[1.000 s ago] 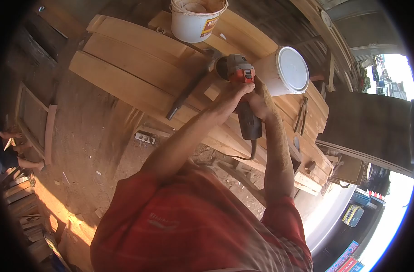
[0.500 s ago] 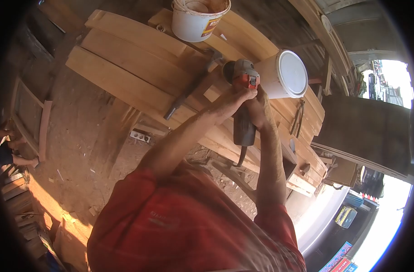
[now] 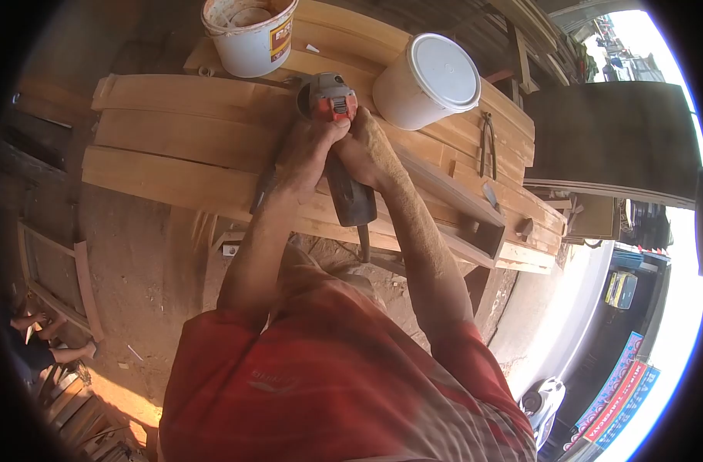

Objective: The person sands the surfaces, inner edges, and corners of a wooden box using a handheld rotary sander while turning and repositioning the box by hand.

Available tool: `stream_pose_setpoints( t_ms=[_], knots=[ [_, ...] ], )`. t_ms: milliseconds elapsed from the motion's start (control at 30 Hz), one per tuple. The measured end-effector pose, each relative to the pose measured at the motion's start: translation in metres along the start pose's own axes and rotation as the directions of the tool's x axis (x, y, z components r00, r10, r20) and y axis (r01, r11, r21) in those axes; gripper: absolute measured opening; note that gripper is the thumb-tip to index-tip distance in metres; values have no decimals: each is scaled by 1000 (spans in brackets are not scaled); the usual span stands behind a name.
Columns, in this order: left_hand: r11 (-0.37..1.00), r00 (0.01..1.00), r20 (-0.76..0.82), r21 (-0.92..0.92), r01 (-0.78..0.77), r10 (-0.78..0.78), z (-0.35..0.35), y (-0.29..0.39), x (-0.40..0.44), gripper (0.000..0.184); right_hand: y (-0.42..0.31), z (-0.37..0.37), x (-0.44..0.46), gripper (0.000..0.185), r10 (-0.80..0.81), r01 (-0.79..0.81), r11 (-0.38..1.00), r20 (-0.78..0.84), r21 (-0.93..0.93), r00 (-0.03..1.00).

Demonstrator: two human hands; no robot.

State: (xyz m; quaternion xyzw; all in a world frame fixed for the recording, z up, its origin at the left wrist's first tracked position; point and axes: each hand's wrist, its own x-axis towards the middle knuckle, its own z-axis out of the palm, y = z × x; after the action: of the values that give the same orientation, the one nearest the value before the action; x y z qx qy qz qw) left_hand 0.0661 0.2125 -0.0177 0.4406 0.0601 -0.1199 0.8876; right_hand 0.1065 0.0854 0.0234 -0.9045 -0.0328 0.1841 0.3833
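Note:
Both of my hands are closed around an angle grinder with a red and grey head and a dark body. My left hand wraps it near the head from the left. From the other side, my right hand grips it; sawdust coats that forearm. The grinder's round disc end faces away to the left, over the planks, and whether it touches wood is hidden. A long wooden piece with a hollow box-like end lies under and to the right of my hands. A dark tool handle shows partly beside my left forearm.
Wooden planks form the work surface. On it stand an open white bucket and a tipped white bucket with a lid. Pincers lie at right. Another person's limbs show at far left, near a wooden frame.
The view has shifted, so the buckets and planks sit further left. The grinder stays in both hands. The hammer-like tool, plain before, is now mostly hidden behind my left arm.

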Motion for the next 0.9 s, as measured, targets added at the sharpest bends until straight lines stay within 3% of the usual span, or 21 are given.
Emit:
stream_pose_setpoints(
  t_ms=[100, 133, 233, 367, 467, 667, 800, 867, 900],
  knots=[
    [993, 998, 31, 111, 48, -52, 2, -11, 5, 62, 25, 2, 1, 65, -97, 106, 977, -57, 185, 994],
    [990, 997, 7, 121, 75, -76, 9, -17, 5, 66, 4, -16, -15, 69, -57, 52, 972, 15, 227, 998],
    [988, 991, 84, 125, 94, -105, 23, -16, -1, 65, 24, -22, -21, 70, 10, -18, 975, 40, 220, 999],
    [974, 960, 179, -20, 224, -217, 22, -29, -4, 69, 28, -22, -38, 71, 137, -135, 988, -33, 73, 990],
    [967, 940, 226, 55, 248, -254, 39, -55, -7, 69, 39, -44, -67, 70, 220, -210, 968, -63, 137, 973],
    [943, 892, 330, 228, 243, -310, 88, -78, -11, 78, 80, -68, -105, 67, 241, -198, 954, -180, 224, 954],
    [953, 868, 398, 185, 240, -296, 127, -89, -14, 74, 116, -84, -129, 64, 264, -198, 946, -254, 259, 930],
    [904, 729, 536, 279, 323, -426, 137, -117, -5, 66, 131, -97, -148, 62, 340, -275, 930, -280, 245, 898],
    [904, 728, 537, 281, 321, -426, 147, -125, -6, 66, 140, -105, -158, 62, 339, -274, 930, -282, 246, 897]
  ],
)
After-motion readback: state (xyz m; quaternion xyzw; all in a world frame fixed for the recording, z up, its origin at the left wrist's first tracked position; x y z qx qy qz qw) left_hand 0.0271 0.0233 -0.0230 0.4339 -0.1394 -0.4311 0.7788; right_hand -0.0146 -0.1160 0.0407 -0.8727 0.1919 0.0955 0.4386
